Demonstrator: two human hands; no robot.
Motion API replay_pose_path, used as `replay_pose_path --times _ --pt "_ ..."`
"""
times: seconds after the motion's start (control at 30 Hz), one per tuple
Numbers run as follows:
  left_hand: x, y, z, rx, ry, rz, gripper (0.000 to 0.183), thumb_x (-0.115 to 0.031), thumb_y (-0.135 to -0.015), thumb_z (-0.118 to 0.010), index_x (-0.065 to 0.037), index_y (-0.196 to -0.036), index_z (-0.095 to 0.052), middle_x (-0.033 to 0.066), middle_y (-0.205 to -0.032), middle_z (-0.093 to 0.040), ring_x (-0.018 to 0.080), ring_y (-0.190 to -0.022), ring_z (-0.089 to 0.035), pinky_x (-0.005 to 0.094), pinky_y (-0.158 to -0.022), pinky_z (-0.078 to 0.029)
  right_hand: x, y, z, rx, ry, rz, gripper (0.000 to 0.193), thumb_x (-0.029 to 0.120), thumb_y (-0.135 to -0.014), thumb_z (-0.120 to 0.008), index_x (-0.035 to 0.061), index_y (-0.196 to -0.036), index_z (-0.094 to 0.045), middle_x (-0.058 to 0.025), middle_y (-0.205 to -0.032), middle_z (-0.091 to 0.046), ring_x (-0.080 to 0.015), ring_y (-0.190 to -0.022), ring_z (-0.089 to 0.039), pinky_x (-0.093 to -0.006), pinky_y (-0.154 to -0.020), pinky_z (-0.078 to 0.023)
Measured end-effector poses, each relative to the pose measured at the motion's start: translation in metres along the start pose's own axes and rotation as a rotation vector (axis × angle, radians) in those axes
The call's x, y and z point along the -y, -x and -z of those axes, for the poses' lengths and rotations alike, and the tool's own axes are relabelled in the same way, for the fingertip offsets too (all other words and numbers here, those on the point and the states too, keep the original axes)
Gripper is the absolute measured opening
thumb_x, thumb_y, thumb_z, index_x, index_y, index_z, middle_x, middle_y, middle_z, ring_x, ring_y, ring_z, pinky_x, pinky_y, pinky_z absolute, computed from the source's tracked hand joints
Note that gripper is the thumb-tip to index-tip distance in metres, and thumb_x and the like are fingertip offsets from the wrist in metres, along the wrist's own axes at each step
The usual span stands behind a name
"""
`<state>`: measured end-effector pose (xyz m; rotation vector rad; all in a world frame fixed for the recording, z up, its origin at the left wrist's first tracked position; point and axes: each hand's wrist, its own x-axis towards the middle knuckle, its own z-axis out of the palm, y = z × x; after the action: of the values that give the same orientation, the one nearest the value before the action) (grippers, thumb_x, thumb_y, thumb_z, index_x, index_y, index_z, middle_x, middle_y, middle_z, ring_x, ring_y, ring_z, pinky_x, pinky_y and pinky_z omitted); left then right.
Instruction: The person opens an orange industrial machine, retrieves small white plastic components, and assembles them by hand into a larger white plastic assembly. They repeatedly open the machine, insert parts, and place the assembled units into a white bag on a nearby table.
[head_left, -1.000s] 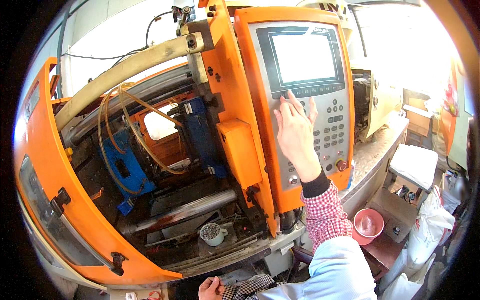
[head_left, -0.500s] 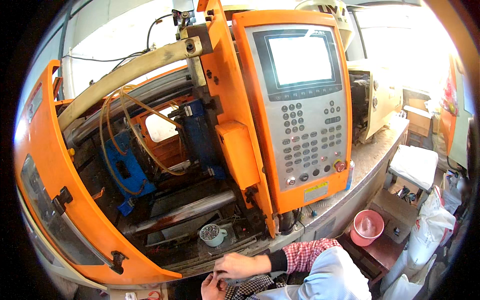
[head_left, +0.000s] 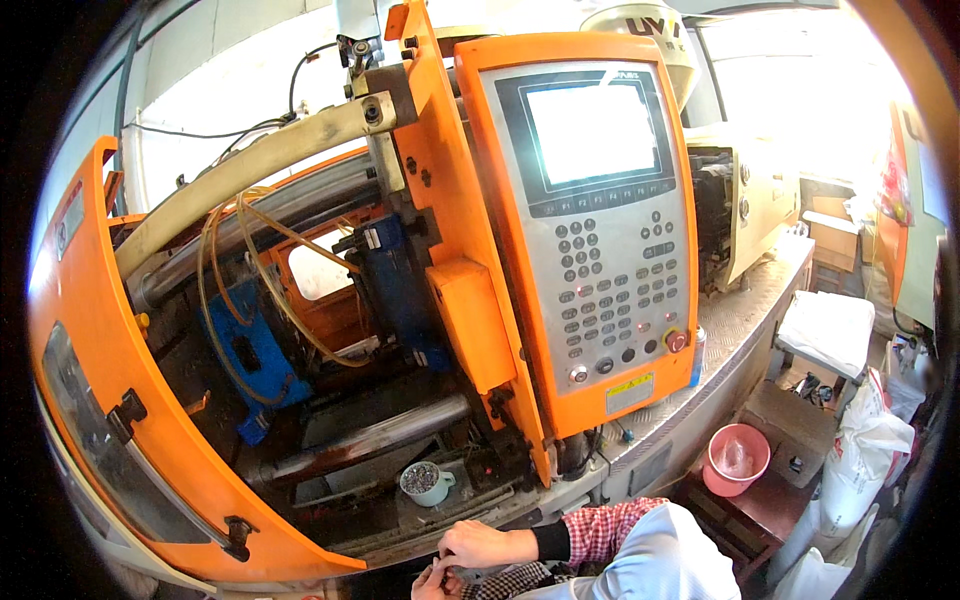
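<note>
Hands pressed together below a pale mug of greyish bits, fingers bent, anything pinched between them too small and hidden to tell.

Okay so we've got both hands bunched up close: right hand on top, back of it facing up, fingers bent down to meet the left. Our left hand sits just below and left of that meeting spot, fingers curled in, partly cut off by the lower edge. Can't tell if we're pinching anything in there, tbh. Right of the grip there's our bare right wrist, then a black cuff, then a red-and-white checked sleeve under a pale blue one. Our left arm's black-and-white checked sleeve runs below our right wrist.
</note>
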<state>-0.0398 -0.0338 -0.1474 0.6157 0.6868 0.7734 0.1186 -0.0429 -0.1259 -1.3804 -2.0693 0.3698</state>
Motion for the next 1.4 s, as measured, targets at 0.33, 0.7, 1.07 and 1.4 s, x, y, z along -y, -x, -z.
replay_pose_path --times 0.33,0.7,1.07,1.4 --pt "-0.015 0.016 -0.006 0.02 -0.028 -0.016 0.017 -0.011 -0.093 -0.048 0.0 -0.102 -0.056 0.0025 -0.076 -0.053 0.0079 -0.058 -0.042 0.0194 -0.052 -0.036 -0.005 -0.006 -0.009 -0.003 -0.011 0.173 0.02 0.02 -0.078 -0.06 0.0011 -0.083 -0.064 -0.0137 -0.078 -0.063 -0.0327 -0.073 -0.061 -0.0394 -0.063 -0.048" --pt "-0.021 0.014 0.009 -0.018 -0.004 -0.019 0.015 -0.009 -0.093 -0.046 0.002 -0.097 -0.055 0.0006 -0.073 -0.051 0.0075 -0.056 -0.038 0.0204 -0.051 -0.033 -0.003 -0.017 -0.01 0.006 0.022 0.349 0.017 0.018 -0.079 -0.057 0.0019 -0.084 -0.061 -0.0113 -0.081 -0.061 -0.0312 -0.074 -0.06 -0.0394 -0.062 -0.048" --pt "-0.034 -0.006 0.051 0.056 0.099 -0.24 0.025 -0.002 -0.094 -0.038 0.013 -0.111 -0.05 0.018 -0.1 -0.059 0.0186 -0.083 -0.056 0.028 -0.08 -0.047 -0.031 -0.145 0.034 -0.696 0.002 0.29 0.012 0.006 -0.077 -0.062 0.0026 -0.087 -0.066 -0.0143 -0.093 -0.065 -0.0278 -0.084 -0.063 -0.034 -0.073 -0.051" --pt "-0.061 -0.016 0.049 -0.105 0.035 -0.135 0.018 -0.006 -0.095 -0.04 0.008 -0.097 -0.052 0.0192 -0.096 -0.059 0.0154 -0.068 -0.052 0.0245 -0.061 -0.044 -0.149 -0.403 0.065 -0.964 -0.053 -0.156 0.02 0.015 -0.082 -0.065 -0.0042 -0.087 -0.067 -0.0165 -0.076 -0.065 -0.0244 -0.07 -0.063 -0.0343 -0.064 -0.047"
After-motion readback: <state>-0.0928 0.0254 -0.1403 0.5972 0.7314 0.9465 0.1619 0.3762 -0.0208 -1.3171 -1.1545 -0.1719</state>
